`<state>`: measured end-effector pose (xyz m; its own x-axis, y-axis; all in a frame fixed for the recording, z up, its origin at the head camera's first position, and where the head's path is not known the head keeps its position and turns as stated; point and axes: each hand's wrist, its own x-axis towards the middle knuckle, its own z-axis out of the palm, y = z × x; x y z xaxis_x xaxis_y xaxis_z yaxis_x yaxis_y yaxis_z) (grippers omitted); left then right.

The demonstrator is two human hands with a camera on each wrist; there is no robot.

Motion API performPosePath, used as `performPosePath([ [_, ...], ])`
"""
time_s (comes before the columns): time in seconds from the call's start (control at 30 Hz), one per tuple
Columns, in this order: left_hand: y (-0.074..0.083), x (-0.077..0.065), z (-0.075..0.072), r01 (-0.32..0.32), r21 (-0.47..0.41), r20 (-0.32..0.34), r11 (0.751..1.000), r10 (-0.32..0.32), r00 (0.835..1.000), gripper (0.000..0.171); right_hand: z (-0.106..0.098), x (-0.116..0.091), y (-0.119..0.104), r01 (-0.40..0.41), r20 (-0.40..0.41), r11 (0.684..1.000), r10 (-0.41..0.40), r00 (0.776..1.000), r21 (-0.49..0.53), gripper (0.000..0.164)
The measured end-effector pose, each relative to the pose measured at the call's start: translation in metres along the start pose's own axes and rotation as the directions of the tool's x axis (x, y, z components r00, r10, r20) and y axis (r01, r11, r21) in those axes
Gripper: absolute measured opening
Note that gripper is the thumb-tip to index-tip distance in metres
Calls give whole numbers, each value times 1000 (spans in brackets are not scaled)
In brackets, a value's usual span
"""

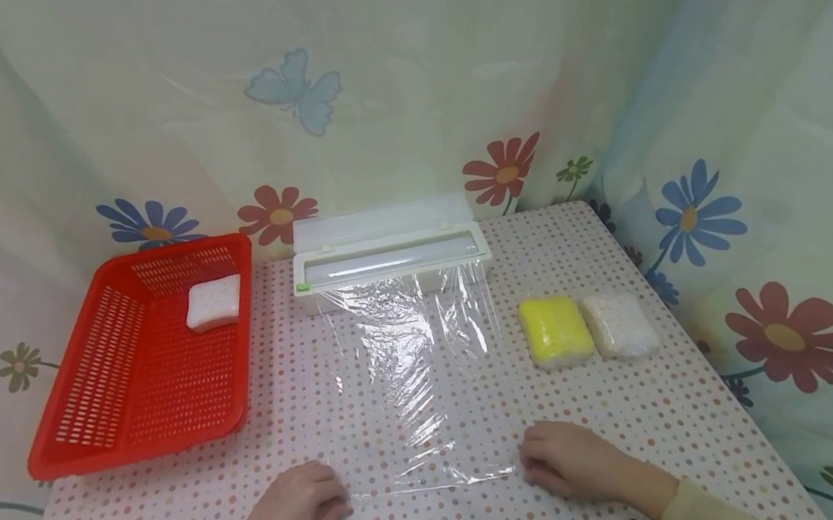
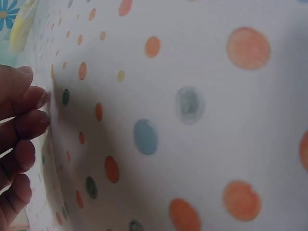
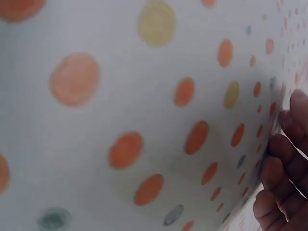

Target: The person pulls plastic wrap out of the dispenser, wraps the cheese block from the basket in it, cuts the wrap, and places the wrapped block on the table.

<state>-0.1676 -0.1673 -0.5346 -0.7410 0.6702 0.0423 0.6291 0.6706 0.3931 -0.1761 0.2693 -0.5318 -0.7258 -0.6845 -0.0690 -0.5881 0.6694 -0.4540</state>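
A sheet of clear cling film [image 1: 405, 378] lies pulled out over the spotted table. It runs from a white cling film dispenser [image 1: 390, 267], whose lid stands up and whose roll shows inside. At the sheet's near left corner, my left hand [image 1: 297, 506] pinches the film between thumb and fingers. The near right corner is pinched by my right hand [image 1: 572, 463]. Both wrist views show curled fingers low at the tabletop; the film itself is hard to make out there. A yellow wrapped block [image 1: 555, 330] and a white wrapped block [image 1: 618, 324] sit right of the film.
A red plastic basket [image 1: 242, 369] stands at the left, holding a white block [image 1: 214, 303]. Flower-printed curtains [image 1: 400, 86] hang behind and beside the table. The spotted tablecloth [image 1: 707, 466] reaches to the table's right edge.
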Motion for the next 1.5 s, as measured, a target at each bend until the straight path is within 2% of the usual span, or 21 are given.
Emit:
performPosePath([
  [0.17, 1, -1, -6, 43, -15, 41, 999, -42, 998, 6, 3, 0, -3, -44, 18, 999, 44, 999, -11, 5],
  [0.27, 1, -2, -10, 44, -13, 39, 999, -44, 998, 8, 6, -1, -4, -65, 5, 997, 65, 998, -31, 4],
  [0.4, 1, -5, -14, -24, 41, -49, 999, 26, 998, 12, 10, -4, -6, -74, -24, 996, 73, 997, -56, 5],
  [0.5, -1, -5, -21, -46, 99, -135, 994, 59, 989, 14, 13, -6, -6, -75, -53, 994, 71, 996, -75, 7],
  [0.63, -3, -1, -45, 37, 146, -204, 989, -6, 979, 16, 17, -8, -4, -65, -99, 993, 55, 994, -101, 9],
  [0.8, -13, 17, -100, 129, 145, -310, 981, -79, 948, 19, 19, -10, -3, -72, -117, 990, 59, 991, -117, 9],
  [0.97, -39, 37, -159, 200, 105, -362, 974, -150, 920, 32, 18, -12, -3, -109, -92, 988, 99, 991, -109, 8],
  [1.07, -61, 48, -187, 270, 98, -342, 958, -223, 913, 38, 18, -11, -4, -115, -81, 989, 108, 991, -94, 8],
  [1.13, -78, 54, -201, 328, 88, -303, 940, -289, 908, 40, 18, -11, -4, -115, -77, 989, 108, 991, -91, 8],
  [1.2, -97, 59, -211, 392, 82, -250, 916, -362, 898, 45, 17, -11, -4, -113, -72, 989, 106, 992, -92, 8],
  [1.33, -136, 63, -222, 501, 92, -153, 860, -485, 861, 60, 15, -10, -6, -132, -42, 988, 129, 991, -82, 7],
  [1.4, -151, 64, -224, 530, 100, -120, 842, -518, 847, 67, 15, -9, -6, -129, -34, 989, 127, 991, -76, 7],
  [1.5, -167, 64, -226, 562, 93, -84, 822, -556, 827, 75, 14, -8, -6, -118, -24, 991, 117, 993, -64, 6],
])
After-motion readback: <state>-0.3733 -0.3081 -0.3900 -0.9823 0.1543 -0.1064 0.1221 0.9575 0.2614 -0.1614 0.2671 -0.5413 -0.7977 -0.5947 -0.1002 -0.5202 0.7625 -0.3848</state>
